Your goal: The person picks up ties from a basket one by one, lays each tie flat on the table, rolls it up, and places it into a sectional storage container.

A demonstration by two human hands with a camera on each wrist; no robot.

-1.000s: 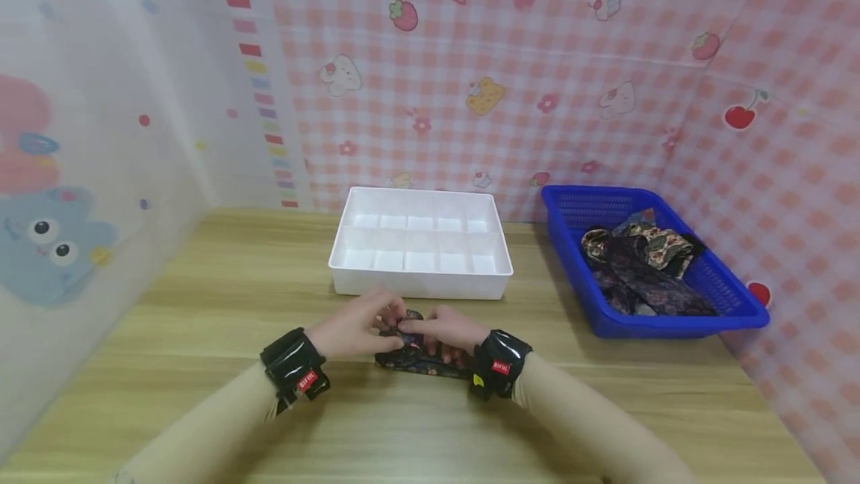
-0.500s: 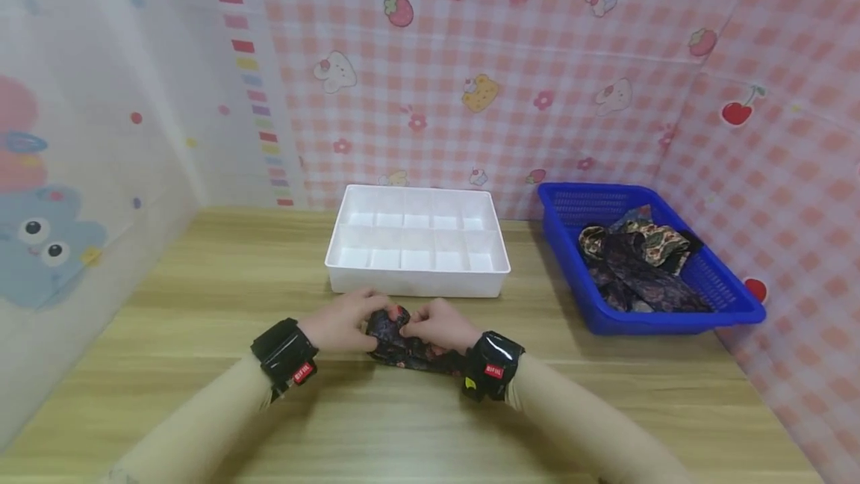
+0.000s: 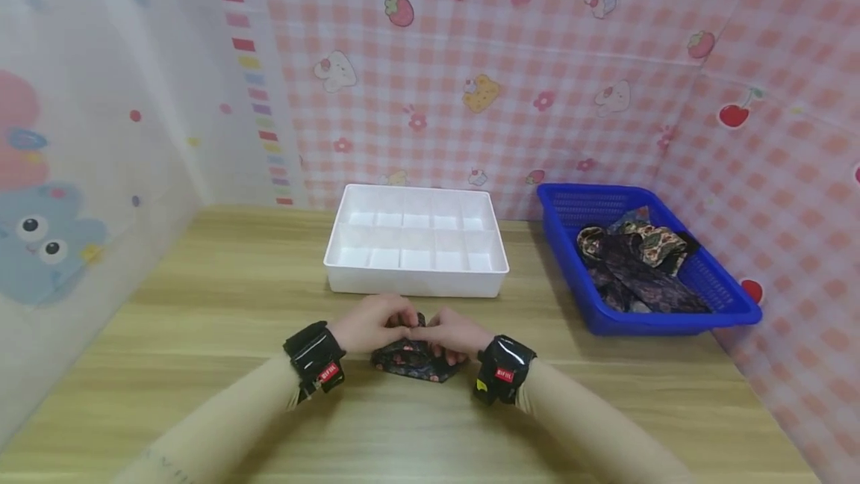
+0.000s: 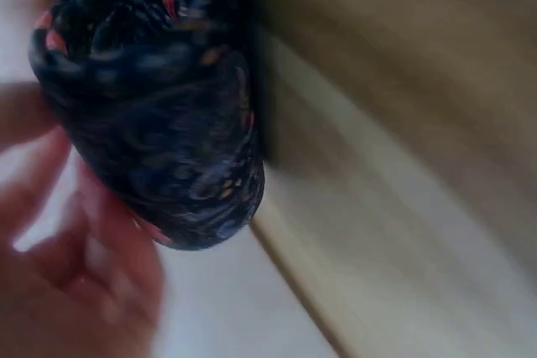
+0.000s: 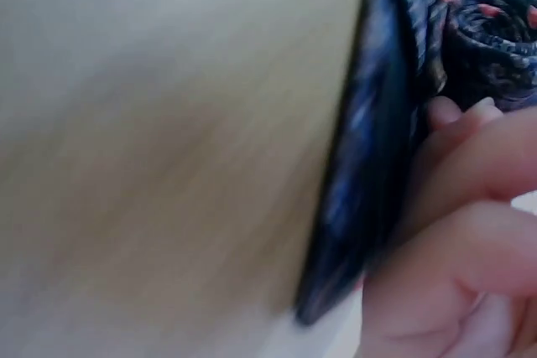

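A strip of dark floral cloth [image 3: 410, 364] with pink-red spots lies on the table, part of it wound into a roll. My left hand [image 3: 376, 323] grips the roll from the left, and its fingers [image 4: 109, 224] curl along the side of the cloth roll [image 4: 159, 140] in the left wrist view. From the other side my right hand [image 3: 453, 334] pinches the cloth, thumb close to the left thumb. In the right wrist view, the flat unrolled part [image 5: 361, 165] extends from the spiral end of the roll [image 5: 495, 39]. The hands partly hide the roll in the head view.
Just beyond the hands stands a white divided box [image 3: 416, 282], its compartments bare. A blue basket [image 3: 652, 323] at the right holds several patterned cloths [image 3: 638, 260]. Patterned curtains [image 3: 416, 58] border the wooden table [image 3: 222, 320] at the back and sides.
My left hand has moved right and closer to the right hand, closing around the roll. The flat part of the cloth now looks shorter. Box and basket stay put.
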